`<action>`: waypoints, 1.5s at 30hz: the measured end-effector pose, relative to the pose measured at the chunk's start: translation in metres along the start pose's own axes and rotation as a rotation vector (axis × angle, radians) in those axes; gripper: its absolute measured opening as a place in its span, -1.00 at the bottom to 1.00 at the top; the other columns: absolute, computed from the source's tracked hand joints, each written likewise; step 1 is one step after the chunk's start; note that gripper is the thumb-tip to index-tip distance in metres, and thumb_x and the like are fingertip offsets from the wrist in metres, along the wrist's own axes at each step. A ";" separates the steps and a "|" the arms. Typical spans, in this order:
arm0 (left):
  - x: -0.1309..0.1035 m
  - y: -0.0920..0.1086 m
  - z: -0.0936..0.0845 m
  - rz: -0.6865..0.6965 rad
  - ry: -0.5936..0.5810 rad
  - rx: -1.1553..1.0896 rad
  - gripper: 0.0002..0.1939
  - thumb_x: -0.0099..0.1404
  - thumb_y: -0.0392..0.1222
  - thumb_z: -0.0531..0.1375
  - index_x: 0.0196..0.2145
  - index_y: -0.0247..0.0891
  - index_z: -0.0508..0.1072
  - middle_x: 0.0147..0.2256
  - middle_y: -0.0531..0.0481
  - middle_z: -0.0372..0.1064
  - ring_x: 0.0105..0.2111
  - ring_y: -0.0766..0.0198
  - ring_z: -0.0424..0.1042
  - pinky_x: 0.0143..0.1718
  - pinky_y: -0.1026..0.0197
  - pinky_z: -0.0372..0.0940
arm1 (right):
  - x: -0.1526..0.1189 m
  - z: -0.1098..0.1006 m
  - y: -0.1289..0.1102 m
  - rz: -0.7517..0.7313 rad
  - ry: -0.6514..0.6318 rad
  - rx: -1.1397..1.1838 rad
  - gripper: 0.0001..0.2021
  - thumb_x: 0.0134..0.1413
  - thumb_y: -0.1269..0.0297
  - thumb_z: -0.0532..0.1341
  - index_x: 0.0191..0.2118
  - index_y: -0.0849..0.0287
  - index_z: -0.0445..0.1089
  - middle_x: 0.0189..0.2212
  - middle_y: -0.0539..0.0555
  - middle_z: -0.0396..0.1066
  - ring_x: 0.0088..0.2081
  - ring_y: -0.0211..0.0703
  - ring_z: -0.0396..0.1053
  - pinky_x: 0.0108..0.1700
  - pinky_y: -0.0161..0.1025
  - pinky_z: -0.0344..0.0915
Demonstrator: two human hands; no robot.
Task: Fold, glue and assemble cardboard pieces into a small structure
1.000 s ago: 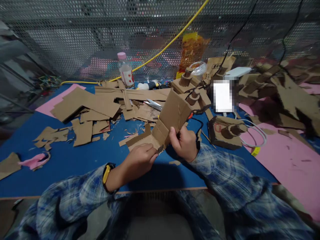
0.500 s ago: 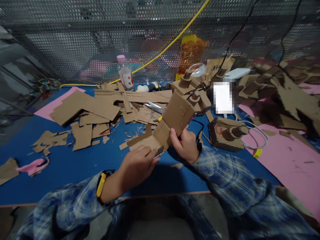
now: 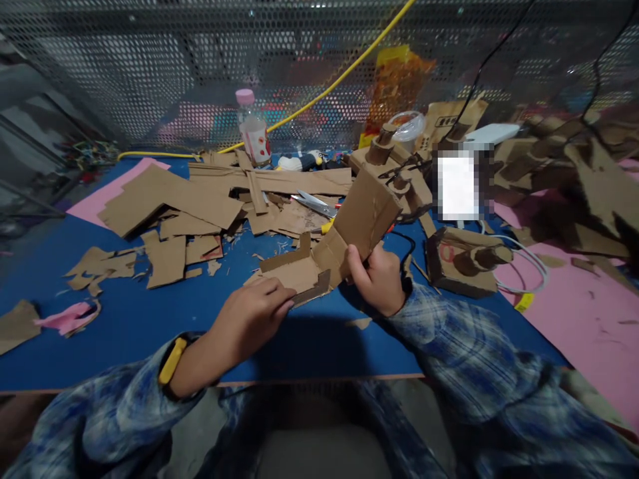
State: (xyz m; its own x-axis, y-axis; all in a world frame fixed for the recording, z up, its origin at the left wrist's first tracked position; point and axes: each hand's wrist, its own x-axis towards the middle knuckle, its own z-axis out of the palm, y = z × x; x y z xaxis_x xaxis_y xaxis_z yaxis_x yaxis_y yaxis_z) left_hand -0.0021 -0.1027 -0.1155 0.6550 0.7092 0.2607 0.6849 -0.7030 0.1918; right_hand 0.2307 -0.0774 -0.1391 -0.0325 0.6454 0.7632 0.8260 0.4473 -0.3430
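A folded cardboard piece (image 3: 367,209) with an upright box end and a low tray-like part with raised side flaps lies between my hands. My right hand (image 3: 377,276) grips it at the bend, thumb on the near face. At the tray's left end, my left hand (image 3: 249,316) has its fingers curled and pressed on the near edge; its fingertips are partly hidden. Behind the piece lie open-bladed scissors (image 3: 315,203), with something yellow (image 3: 327,227) beside them, partly covered by the cardboard.
Flat cardboard scraps (image 3: 172,199) cover the left of the blue table (image 3: 200,346). A pink-capped bottle (image 3: 253,136) stands at the back. To the right are a cardboard box with a tube (image 3: 466,259), a white cable (image 3: 536,259) and pink sheets (image 3: 584,332).
My left hand has slid left along the tray's near edge, uncovering more of its inside. My right hand still holds the cardboard piece. The view has shifted slightly.
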 end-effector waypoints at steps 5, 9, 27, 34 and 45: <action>0.002 -0.005 0.004 0.034 -0.004 0.018 -0.84 0.31 -0.27 0.10 -0.29 -0.26 0.49 -0.40 -0.03 0.45 -0.38 0.25 0.44 -0.36 0.25 0.31 | 0.000 0.000 0.000 -0.018 0.007 -0.025 -0.82 0.16 0.31 0.04 -0.48 0.11 0.11 -0.68 -0.07 0.17 -0.67 -0.27 0.12 -0.57 -0.28 -0.06; 0.000 -0.006 0.006 0.073 0.023 0.039 -0.84 0.32 -0.26 0.09 -0.30 -0.28 0.48 -0.41 -0.04 0.45 -0.39 0.25 0.44 -0.36 0.25 0.32 | 0.001 0.000 0.000 -0.024 0.002 -0.031 -0.82 0.16 0.32 0.03 -0.47 0.11 0.11 -0.67 -0.07 0.18 -0.66 -0.28 0.12 -0.57 -0.28 -0.06; -0.003 0.000 0.005 0.059 -0.004 0.094 -0.85 0.31 -0.27 0.09 -0.30 -0.30 0.46 -0.40 -0.06 0.40 -0.39 0.25 0.41 -0.39 0.26 0.31 | -0.001 0.001 0.001 0.037 -0.033 -0.025 -0.80 0.15 0.26 0.03 -0.49 0.11 0.14 -0.68 -0.05 0.17 -0.65 -0.26 0.13 -0.55 -0.28 -0.04; -0.003 -0.001 0.008 0.064 0.000 0.084 -0.85 0.31 -0.28 0.09 -0.30 -0.30 0.46 -0.41 -0.05 0.39 -0.40 0.25 0.40 -0.39 0.26 0.28 | -0.002 0.002 0.001 0.025 -0.027 -0.042 -0.81 0.16 0.27 0.03 -0.48 0.13 0.18 -0.68 -0.04 0.18 -0.65 -0.26 0.14 -0.55 -0.28 -0.04; -0.002 0.002 0.008 0.086 0.024 0.083 -0.79 0.34 -0.28 0.04 -0.39 -0.31 0.43 -0.47 -0.04 0.33 -0.45 0.27 0.33 -0.42 0.27 0.22 | -0.001 0.001 0.001 0.001 -0.019 -0.029 -0.83 0.15 0.28 0.03 -0.45 0.13 0.19 -0.67 -0.05 0.21 -0.65 -0.27 0.15 -0.57 -0.29 -0.03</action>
State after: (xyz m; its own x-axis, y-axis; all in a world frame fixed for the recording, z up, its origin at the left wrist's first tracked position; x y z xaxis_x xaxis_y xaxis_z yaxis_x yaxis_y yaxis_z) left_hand 0.0003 -0.1049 -0.1230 0.7050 0.6447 0.2955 0.6516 -0.7533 0.0890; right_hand 0.2306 -0.0770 -0.1408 -0.0425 0.6578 0.7520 0.8421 0.4286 -0.3273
